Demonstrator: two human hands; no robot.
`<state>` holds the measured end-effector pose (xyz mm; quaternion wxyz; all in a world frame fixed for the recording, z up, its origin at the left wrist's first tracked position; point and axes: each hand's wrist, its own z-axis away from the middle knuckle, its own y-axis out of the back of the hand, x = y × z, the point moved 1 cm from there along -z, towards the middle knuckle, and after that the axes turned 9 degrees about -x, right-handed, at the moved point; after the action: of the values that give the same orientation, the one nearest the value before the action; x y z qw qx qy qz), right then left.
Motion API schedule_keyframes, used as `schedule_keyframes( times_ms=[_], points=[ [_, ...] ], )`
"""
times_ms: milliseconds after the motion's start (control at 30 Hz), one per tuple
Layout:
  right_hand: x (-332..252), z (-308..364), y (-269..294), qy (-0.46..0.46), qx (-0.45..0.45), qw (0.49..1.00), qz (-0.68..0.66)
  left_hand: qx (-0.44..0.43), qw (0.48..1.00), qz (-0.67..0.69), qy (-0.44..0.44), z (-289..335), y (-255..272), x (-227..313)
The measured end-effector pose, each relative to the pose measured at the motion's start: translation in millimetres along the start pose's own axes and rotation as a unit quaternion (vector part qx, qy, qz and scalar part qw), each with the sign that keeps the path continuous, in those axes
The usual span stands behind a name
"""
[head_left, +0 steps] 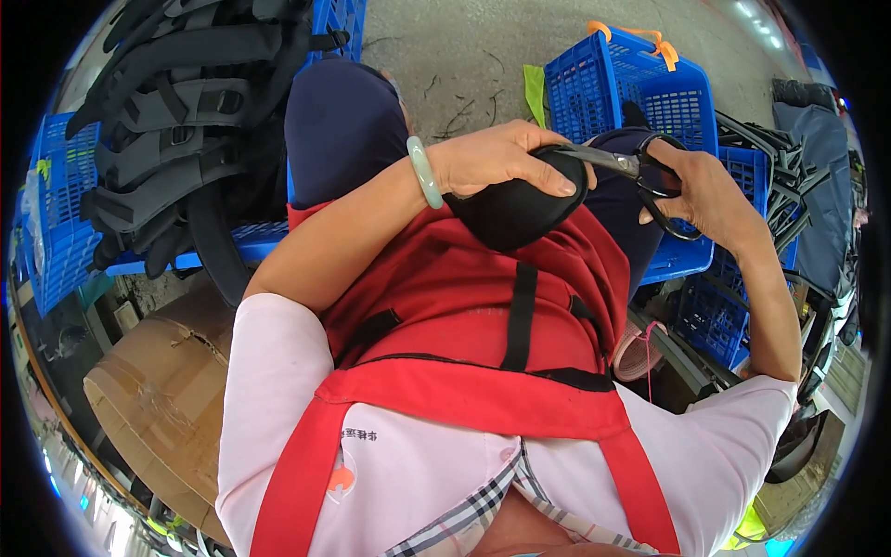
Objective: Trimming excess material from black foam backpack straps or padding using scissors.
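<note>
My left hand (497, 162) pinches a black, rounded, padded piece of fabric (515, 209) by its upper edge, above my lap. The thumb lies on top of the piece, and the fingers behind it are partly hidden. In my right hand (707, 190) is a pair of scissors (613, 162) with black loop handles and metal blades. The blades point left and lie at the right edge of the black piece, close to my left fingertips. Whether they touch the fabric, I cannot tell. A red apron (473, 399) covers my lap beneath the piece.
On the left, black and grey padded straps (186, 102) pile over a blue crate (70, 213), above a cardboard box (172, 390). Another blue crate (580, 88) with an orange tie (640, 42) stands ahead at right. Dark strips (770, 167) fill a crate beyond my right hand.
</note>
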<state>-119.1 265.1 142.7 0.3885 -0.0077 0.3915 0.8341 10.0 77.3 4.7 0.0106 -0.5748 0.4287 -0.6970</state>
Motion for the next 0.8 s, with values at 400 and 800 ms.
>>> schedule_keyframes(
  times_ms=[400,800],
  points=[
    [-9.6,-8.1,15.5,0.031,0.035,0.977,0.208,-0.011,0.999,-0.042,0.014,-0.3,3.1,-5.7],
    [-6.8,-19.6,27.3,-0.010,-0.028,0.970,0.241,0.002,0.999,-0.035,0.013,-2.8,-0.5,-9.3]
  ],
)
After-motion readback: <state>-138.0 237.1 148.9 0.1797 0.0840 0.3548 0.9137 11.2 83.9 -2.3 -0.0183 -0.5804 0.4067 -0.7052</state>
